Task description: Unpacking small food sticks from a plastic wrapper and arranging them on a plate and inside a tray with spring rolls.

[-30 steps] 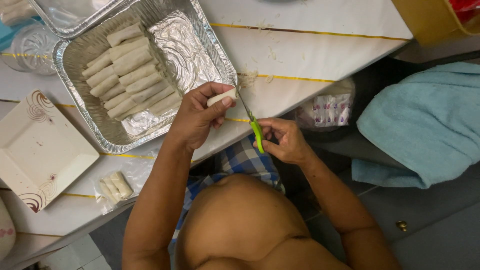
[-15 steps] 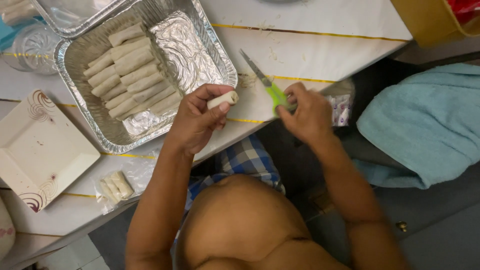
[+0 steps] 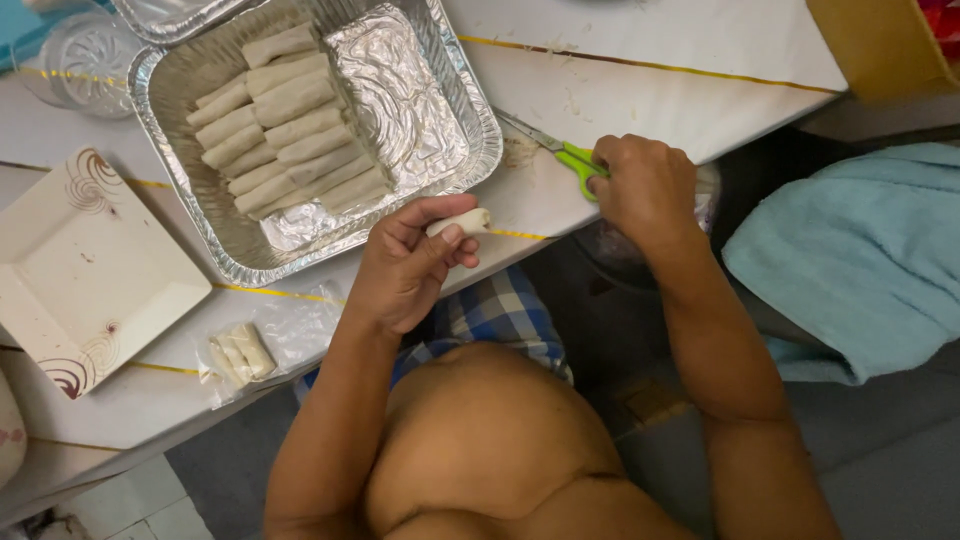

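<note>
My left hand (image 3: 405, 265) grips a pale rolled spring roll (image 3: 462, 222) over the table's front edge, just below the foil tray (image 3: 440, 90). The tray holds several rolled spring rolls (image 3: 285, 130) packed in rows along its left half. My right hand (image 3: 645, 185) rests on the white table (image 3: 640, 80), closed around the green handle of a pair of scissors (image 3: 560, 155), whose blades lie flat on the tabletop and point toward the tray.
A white square plate (image 3: 75, 275) with brown swirls sits at the left. A clear plastic bag (image 3: 285, 335) with a few rolls lies near the front edge. A light blue towel (image 3: 860, 260) is at the right, a yellow box (image 3: 875, 45) at the top right.
My right hand has swung the scissors away from the roll, out to the right, and laid them down on the table. My left hand still holds the roll, lowered slightly.
</note>
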